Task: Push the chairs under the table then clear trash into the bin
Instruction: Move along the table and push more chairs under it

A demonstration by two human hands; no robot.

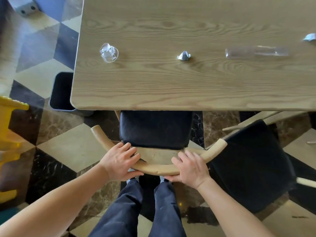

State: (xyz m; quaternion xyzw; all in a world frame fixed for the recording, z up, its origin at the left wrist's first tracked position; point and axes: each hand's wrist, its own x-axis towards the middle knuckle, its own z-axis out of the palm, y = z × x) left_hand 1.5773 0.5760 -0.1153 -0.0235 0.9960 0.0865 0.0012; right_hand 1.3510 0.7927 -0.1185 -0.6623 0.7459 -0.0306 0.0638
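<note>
1. On the head feed, both hands are on the near chair (159,155). The left hand (119,161) and right hand (191,168) drape their fingers over the curved wooden back rail (160,170), thumbs tucked against its near edge. Each grips the rail and holds nothing else.
2. The dark seat pad (154,129) has its front edge under the near edge of the table (171,93), with most of the pad out in the open. I judge this push half done at best.
3. It's a rigid wood frame that looks moderately heavy, and it should slide as 1 piece on the polished floor (68,151). The rail is smooth and round, so I'd wrap it either side of centre, as now. An off-centre shove would swing it.
4. The seat faces away from me, square to the table edge. The rail's long axis runs left-right, parallel to that edge, and its 2 tips curve forward.
5. The 2nd chair (253,159) sits just right, turned at an angle. I can't tell whether it touches the rail's right tip.
6. There are 4 pieces of trash on the table: crumpled clear plastic (109,52), a foil ball (183,56), a long clear wrapper (256,52) lying left-right, and a foil scrap (309,37) at the right edge. All look light and crushable, so a pinch should do. The bin (60,93) stands on the floor by the table's left corner.
</note>
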